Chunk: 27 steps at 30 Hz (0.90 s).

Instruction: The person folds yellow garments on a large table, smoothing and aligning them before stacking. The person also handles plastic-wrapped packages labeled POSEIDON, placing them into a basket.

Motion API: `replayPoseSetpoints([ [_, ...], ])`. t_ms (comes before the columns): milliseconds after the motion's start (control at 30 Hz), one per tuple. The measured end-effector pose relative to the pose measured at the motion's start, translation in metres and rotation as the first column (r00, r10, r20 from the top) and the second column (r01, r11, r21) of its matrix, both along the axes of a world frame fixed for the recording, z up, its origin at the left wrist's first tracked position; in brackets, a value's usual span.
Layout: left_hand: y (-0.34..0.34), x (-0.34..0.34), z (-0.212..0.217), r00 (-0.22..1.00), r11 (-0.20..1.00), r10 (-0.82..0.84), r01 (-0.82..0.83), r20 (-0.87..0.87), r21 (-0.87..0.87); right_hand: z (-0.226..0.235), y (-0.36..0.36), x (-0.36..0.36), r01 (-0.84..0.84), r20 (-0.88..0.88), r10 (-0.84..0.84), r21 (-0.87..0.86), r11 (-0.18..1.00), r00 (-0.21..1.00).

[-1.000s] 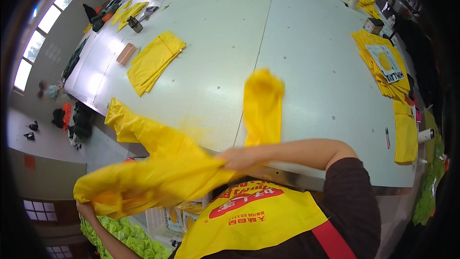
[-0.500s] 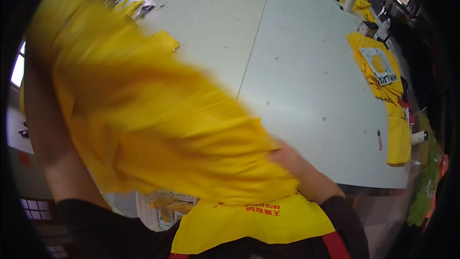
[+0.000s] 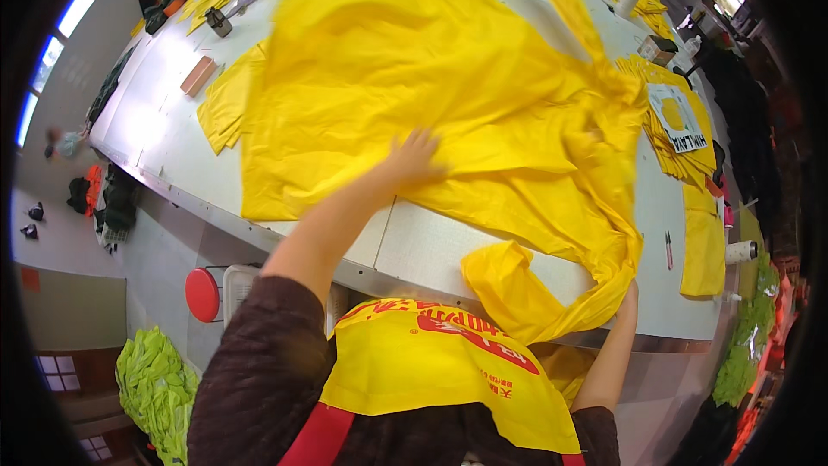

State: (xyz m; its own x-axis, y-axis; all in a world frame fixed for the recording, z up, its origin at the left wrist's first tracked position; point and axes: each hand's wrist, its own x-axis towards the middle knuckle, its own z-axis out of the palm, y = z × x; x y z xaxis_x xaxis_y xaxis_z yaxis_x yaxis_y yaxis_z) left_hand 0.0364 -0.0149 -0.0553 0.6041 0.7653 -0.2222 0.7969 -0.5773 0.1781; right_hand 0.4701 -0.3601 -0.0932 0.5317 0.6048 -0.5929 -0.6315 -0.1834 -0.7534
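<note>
A large yellow raincoat (image 3: 388, 78) lies spread and wrinkled across the table. One long sleeve-like strip of it stretches to the far right, and a bunched part hangs over the near edge. My left hand (image 3: 417, 157) rests on the middle of the cloth, slightly blurred, its fingers spread. At the near right, my right hand (image 3: 630, 300) is closed at the gathered edge of the raincoat; the cloth hides most of its fingers.
Folded yellow pieces (image 3: 226, 99) lie at the left beside a small brown block (image 3: 198, 75). On the right are a yellow stack (image 3: 681, 155) with a printed bag (image 3: 677, 118), a folded yellow piece (image 3: 703, 242) and a pen-like tool (image 3: 668, 250). A red stool (image 3: 203, 295) stands below the table.
The raincoat, blurred in the air at my left, now lies spread over the table. My left arm has come down to the cloth's middle, and my right hand is farther right.
</note>
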Motion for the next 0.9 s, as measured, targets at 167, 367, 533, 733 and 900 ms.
replayPoseSetpoints([
  [167, -0.087, -0.115, -0.044, 0.708, 0.973, 0.211, -0.219, 0.674, -0.075, 0.033, -0.014, -0.028, 0.035, 0.098, -0.042, 0.069, 0.997, 0.994],
  [367, -0.298, -0.276, -0.025, 0.297, 0.481, 0.873, -0.653, 0.387, -0.585, 0.014, -0.039, -0.040, 0.016, 0.164, -0.008, -0.050, 0.999, 0.987],
  [533, -0.452, -0.313, -0.091, -0.110, -0.130, 0.991, -0.637, -0.077, -0.760, -0.006, -0.026, -0.041, 0.039, 0.396, 0.008, -0.111, 0.993, 0.918],
  [733, -0.492, -0.317, -0.135, -0.200, -0.267, 0.963, -0.587, -0.182, -0.764, 0.011, -0.021, -0.043, 0.044, 0.324, 0.010, -0.159, 0.986, 0.946],
  [900, -0.502, -0.325, -0.144, -0.179, -0.269, 0.963, -0.594, -0.202, -0.759, 0.000, -0.020, -0.040, 0.042, 0.440, 0.035, -0.165, 0.985, 0.897],
])
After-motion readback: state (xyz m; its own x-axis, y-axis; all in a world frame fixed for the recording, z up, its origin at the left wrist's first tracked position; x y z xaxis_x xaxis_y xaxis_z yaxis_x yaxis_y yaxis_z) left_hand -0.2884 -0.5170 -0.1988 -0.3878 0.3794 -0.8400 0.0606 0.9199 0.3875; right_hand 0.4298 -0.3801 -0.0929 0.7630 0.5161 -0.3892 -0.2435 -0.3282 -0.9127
